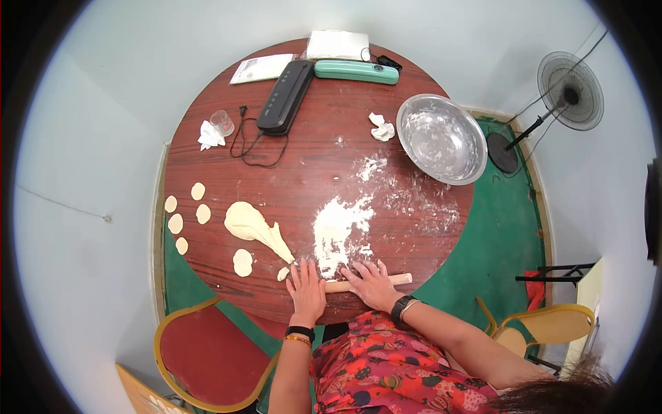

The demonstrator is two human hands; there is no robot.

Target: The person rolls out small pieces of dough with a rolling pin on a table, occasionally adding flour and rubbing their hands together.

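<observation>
A wooden rolling pin lies near the table's front edge. My left hand rests palm down over its left end, fingers stretched out and spread. Flat across the pin further right is my right hand, its fingers also extended. Any dough under the pin is mostly hidden. Just left of my left hand sits a small dough lump. A large piece of dough tapers toward that hand. Beyond the pin, white flour is spread on the wood. One flattened dough round lies to the left.
Several small dough rounds lie along the left edge of the round table. A floury metal basin stands at back right. Further back are a black corded appliance, a green appliance, a glass and crumpled tissue.
</observation>
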